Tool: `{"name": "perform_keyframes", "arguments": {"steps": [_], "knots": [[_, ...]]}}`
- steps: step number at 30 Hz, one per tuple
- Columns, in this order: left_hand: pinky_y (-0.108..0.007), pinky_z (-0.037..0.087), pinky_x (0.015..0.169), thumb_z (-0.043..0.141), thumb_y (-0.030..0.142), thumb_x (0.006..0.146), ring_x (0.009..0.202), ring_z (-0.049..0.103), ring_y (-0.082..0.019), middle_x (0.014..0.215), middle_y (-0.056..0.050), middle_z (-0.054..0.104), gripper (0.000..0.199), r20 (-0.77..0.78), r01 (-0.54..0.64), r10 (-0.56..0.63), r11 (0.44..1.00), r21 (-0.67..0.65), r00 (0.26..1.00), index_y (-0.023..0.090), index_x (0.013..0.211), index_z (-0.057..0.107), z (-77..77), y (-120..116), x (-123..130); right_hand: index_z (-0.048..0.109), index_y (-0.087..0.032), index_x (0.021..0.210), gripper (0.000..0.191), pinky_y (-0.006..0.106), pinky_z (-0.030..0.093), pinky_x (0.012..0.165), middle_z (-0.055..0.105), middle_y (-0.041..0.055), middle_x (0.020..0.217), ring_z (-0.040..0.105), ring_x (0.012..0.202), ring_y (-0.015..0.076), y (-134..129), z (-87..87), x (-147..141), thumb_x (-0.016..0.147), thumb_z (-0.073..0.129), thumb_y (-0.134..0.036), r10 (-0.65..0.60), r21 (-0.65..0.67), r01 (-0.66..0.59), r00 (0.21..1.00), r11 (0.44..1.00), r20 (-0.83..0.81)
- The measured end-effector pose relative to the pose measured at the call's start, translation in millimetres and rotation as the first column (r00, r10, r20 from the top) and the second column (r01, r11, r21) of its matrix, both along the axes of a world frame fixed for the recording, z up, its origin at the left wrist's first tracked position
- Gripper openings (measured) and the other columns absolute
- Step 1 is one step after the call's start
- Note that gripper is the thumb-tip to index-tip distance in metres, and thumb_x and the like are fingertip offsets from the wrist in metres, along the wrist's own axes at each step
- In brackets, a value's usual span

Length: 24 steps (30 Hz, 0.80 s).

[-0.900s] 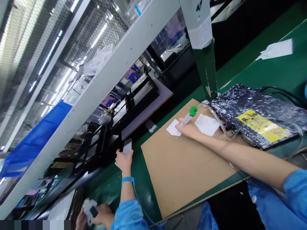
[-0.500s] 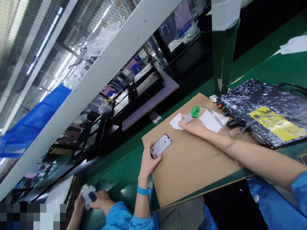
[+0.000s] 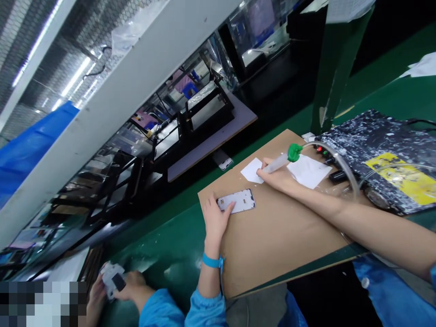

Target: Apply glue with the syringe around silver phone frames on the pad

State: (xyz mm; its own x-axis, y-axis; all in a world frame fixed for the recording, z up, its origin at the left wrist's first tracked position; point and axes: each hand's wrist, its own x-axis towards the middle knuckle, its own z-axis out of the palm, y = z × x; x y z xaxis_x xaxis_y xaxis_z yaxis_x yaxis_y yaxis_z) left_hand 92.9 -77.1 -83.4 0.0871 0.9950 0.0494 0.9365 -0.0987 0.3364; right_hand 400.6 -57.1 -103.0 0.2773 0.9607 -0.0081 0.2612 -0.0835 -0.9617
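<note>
My left hand (image 3: pixel 216 219), with a blue strap round its wrist, grips one end of a grey phone frame (image 3: pixel 242 200) just over the brown board (image 3: pixel 269 231). The fingers lie along one edge and the thumb along the other. Farther right, my right hand (image 3: pixel 276 175) is closed round a translucent dispensing syringe (image 3: pixel 275 162) with a green cap (image 3: pixel 294 152) and a clear hose (image 3: pixel 344 165). The syringe leans, and its lower end is hidden near a small white paper (image 3: pixel 252 170). Another white paper (image 3: pixel 308 171) lies beyond my right forearm.
A dark speckled control box (image 3: pixel 378 154) with a yellow label stands at right, beside a green post (image 3: pixel 335 77). Another phone part (image 3: pixel 223 160) lies beyond the board. At lower left, a co-worker's hands hold a whitish part (image 3: pixel 113 279). A pale beam (image 3: pixel 112 91) crosses overhead.
The phone frame has turned in my left hand's grip, its far end swinging right and toward me. My right hand still holds the syringe near the small paper. The whole view has shifted slightly.
</note>
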Motion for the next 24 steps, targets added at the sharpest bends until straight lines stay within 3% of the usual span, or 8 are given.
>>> {"name": "perform_keyframes", "arguments": {"steps": [4, 7, 11, 14, 18, 24], "knots": [[-0.058, 0.048, 0.131, 0.096, 0.052, 0.093, 0.154, 0.061, -0.039, 0.163, -0.017, 0.067, 0.094, 0.284, 0.243, -0.2, 0.962, -0.125, 0.938, 0.028, 0.171, 0.049, -2.2, -1, 15, 0.044, -0.029, 0.07, 0.029, 0.036, 0.037, 0.067, 0.054, -0.0025, 0.067, 0.053, 0.073, 0.0221, -4, 2.2, 0, 0.082, 0.069, -0.04, -0.026, 0.081, 0.033, 0.995, 0.996, -0.094], [-0.057, 0.043, 0.136, 0.103, 0.052, 0.088, 0.16, 0.057, -0.037, 0.171, -0.012, 0.063, 0.097, 0.378, 0.42, -0.337, 0.893, -0.16, 0.862, 0.034, 0.17, 0.053, -8.6, -9, 29, 0.048, -0.029, 0.071, 0.03, 0.035, 0.039, 0.069, 0.055, -0.0037, 0.065, 0.054, 0.07, 0.021, -10, 2.1, -1, 0.085, 0.07, -0.044, 0.072, 0.134, -0.053, 0.987, 0.99, -0.143], [-0.057, 0.048, 0.13, 0.109, 0.064, 0.077, 0.149, 0.062, -0.039, 0.158, -0.013, 0.069, 0.104, 0.321, 0.402, -0.362, 0.913, -0.068, 0.876, 0.03, 0.162, 0.061, -17.6, -22, 42, 0.052, -0.03, 0.08, 0.03, 0.034, 0.036, 0.062, 0.053, -0.0076, 0.053, 0.047, 0.054, 0.0175, -23, 2.9, -5, 0.095, 0.067, -0.052, 0.34, 0.136, -0.313, 0.892, 0.94, -0.298], [-0.054, 0.051, 0.12, 0.11, 0.067, 0.073, 0.132, 0.069, -0.037, 0.141, -0.011, 0.075, 0.106, 0.303, 0.367, -0.334, 0.929, -0.055, 0.892, 0.028, 0.159, 0.062, -20.5, -26, 45, 0.055, -0.029, 0.084, 0.023, 0.033, 0.032, 0.058, 0.058, -0.0079, 0.056, 0.045, 0.052, 0.0148, -30, 2.7, -11, 0.093, 0.071, -0.043, 0.464, 0.108, -0.456, 0.816, 0.883, -0.344], [-0.051, 0.052, 0.114, 0.108, 0.065, 0.078, 0.124, 0.072, -0.034, 0.137, -0.007, 0.077, 0.105, 0.347, 0.393, -0.337, 0.914, -0.104, 0.875, 0.032, 0.165, 0.058, -19.6, -29, 46, 0.055, -0.028, 0.087, 0.022, 0.031, 0.027, 0.057, 0.06, -0.0077, 0.064, 0.042, 0.056, 0.0123, -37, -2.2, -16, 0.088, 0.076, -0.033, 0.499, 0.059, -0.506, 0.815, 0.861, -0.295], [-0.05, 0.05, 0.115, 0.108, 0.064, 0.079, 0.126, 0.073, -0.032, 0.137, -0.004, 0.081, 0.106, 0.423, 0.438, -0.356, 0.892, -0.111, 0.833, 0.034, 0.165, 0.055, -21.1, -29, 45, 0.057, -0.027, 0.086, 0.027, 0.032, 0.031, 0.058, 0.064, -0.0036, 0.072, 0.049, 0.063, 0.0144, -41, -8.0, -14, 0.094, 0.08, -0.04, 0.516, 0.009, -0.519, 0.847, 0.855, -0.127]]}}
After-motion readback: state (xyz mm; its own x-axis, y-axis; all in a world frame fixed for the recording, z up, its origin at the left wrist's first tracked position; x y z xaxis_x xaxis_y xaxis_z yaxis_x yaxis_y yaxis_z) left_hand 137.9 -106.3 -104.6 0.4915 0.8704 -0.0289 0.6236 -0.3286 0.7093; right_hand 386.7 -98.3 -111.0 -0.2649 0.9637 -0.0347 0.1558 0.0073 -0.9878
